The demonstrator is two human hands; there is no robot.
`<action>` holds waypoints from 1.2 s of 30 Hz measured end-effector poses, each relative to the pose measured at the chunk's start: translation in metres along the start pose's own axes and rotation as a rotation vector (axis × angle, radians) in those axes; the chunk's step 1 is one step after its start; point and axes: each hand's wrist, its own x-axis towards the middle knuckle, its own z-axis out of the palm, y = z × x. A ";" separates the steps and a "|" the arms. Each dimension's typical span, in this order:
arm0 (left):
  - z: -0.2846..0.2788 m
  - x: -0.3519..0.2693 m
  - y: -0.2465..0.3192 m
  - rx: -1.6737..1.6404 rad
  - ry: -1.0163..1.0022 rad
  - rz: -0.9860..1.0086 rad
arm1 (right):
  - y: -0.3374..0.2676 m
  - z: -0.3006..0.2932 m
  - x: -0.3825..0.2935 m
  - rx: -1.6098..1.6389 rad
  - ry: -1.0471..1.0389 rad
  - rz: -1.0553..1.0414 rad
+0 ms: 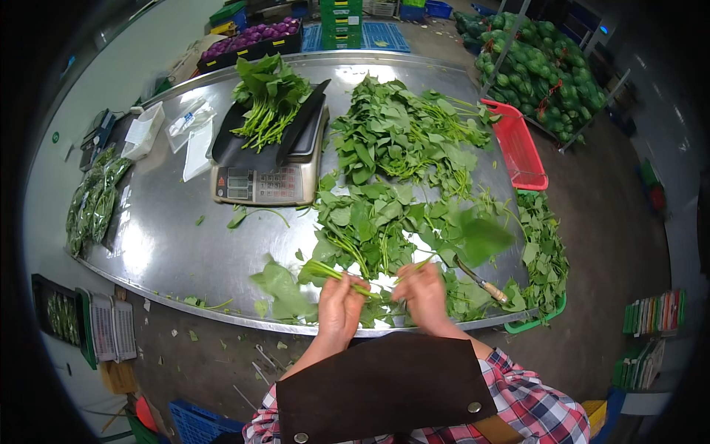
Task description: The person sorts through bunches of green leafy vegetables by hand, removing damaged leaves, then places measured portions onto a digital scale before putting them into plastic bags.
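Observation:
My left hand (341,305) grips a few green leafy-vegetable stems (327,270) near the front edge of the steel table, their leaves blurred to the left. My right hand (421,294) pinches one thin stem with a large leaf (483,240), blurred, at its upper right. A sickle-like knife with a wooden handle (495,292) lies just right of my right hand. Loose greens (366,213) lie beyond both hands, and a larger heap (394,127) is behind them. A bunch of greens (272,105) rests in the black tray of a digital scale (263,186).
Bagged greens (97,200) lie at the steel table's (166,233) left end, near white trays (198,152). A red basket (518,147) and a green basket of leaves (541,255) adjoin its right side. Beyond are red onions (255,39), stacked green crates (341,25) and netted round green vegetables (543,72).

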 end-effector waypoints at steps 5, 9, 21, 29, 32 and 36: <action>-0.048 0.019 0.065 -0.045 0.177 0.241 | -0.062 -0.014 0.029 0.251 0.105 0.079; -0.034 0.022 0.051 -0.136 0.100 -0.085 | 0.029 -0.003 0.047 -0.903 -0.212 0.356; -0.090 0.087 -0.037 0.659 0.067 0.151 | 0.077 0.033 0.053 -1.213 -0.404 0.130; 0.029 0.000 0.008 0.249 -0.080 0.505 | -0.026 0.051 0.019 -0.796 -0.428 0.178; 0.009 -0.011 0.010 0.129 -0.147 0.111 | -0.019 0.045 0.026 -0.741 -0.568 0.435; 0.005 -0.009 0.003 -0.070 -0.139 0.080 | -0.004 0.021 0.041 -0.621 -0.614 0.490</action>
